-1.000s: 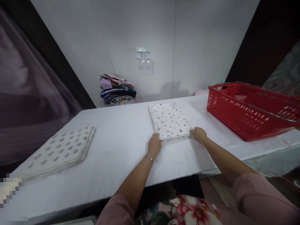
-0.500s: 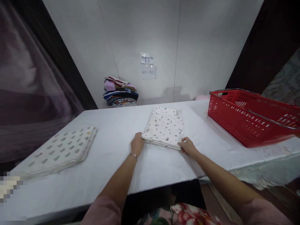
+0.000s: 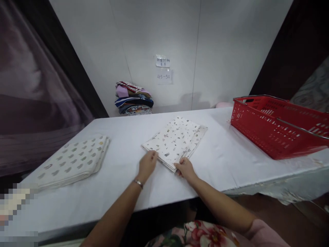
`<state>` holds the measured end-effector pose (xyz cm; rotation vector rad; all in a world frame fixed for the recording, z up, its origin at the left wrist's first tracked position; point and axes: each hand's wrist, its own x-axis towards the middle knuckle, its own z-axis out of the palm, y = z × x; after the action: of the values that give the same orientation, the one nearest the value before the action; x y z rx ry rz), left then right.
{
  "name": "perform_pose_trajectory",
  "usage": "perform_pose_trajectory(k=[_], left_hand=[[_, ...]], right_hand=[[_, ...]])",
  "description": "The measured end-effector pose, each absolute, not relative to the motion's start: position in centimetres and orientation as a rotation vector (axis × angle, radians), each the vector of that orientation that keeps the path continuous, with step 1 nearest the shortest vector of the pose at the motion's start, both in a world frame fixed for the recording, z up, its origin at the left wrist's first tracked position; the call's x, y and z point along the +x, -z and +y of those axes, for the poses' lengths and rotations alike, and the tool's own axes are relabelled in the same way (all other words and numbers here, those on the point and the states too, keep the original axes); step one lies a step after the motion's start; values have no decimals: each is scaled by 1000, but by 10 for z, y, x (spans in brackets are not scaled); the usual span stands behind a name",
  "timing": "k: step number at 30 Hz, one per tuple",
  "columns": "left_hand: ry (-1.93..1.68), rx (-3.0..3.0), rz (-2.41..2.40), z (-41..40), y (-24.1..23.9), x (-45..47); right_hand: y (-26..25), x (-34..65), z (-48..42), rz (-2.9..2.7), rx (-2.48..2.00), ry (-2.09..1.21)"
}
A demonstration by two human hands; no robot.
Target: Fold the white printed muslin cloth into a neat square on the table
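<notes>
A folded white cloth with small printed figures (image 3: 175, 140) lies on the white table (image 3: 226, 161), turned at an angle. My left hand (image 3: 147, 164) grips its near left edge, fingers closed on the fabric. My right hand (image 3: 185, 168) pinches its near corner. A bracelet sits on my left wrist.
A second folded cloth with grey-green spots (image 3: 73, 160) lies at the table's left. A red plastic basket (image 3: 277, 127) with a metal handle stands at the right. A pile of coloured fabrics (image 3: 133, 98) sits by the far wall under paper labels (image 3: 163, 68).
Both hands have dragged the printed cloth left and nearer, turning it clockwise so one corner now points toward me.
</notes>
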<state>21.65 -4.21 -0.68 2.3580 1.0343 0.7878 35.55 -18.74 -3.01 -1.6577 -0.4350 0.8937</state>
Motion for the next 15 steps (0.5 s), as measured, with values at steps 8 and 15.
perform_pose_trajectory(k=[8, 15], left_hand=[[-628, 2746, 644, -128, 22, 240], [-649, 2816, 715, -131, 23, 235]], right_hand=[[33, 359, -189, -520, -1675, -860], [35, 363, -197, -603, -1697, -891]])
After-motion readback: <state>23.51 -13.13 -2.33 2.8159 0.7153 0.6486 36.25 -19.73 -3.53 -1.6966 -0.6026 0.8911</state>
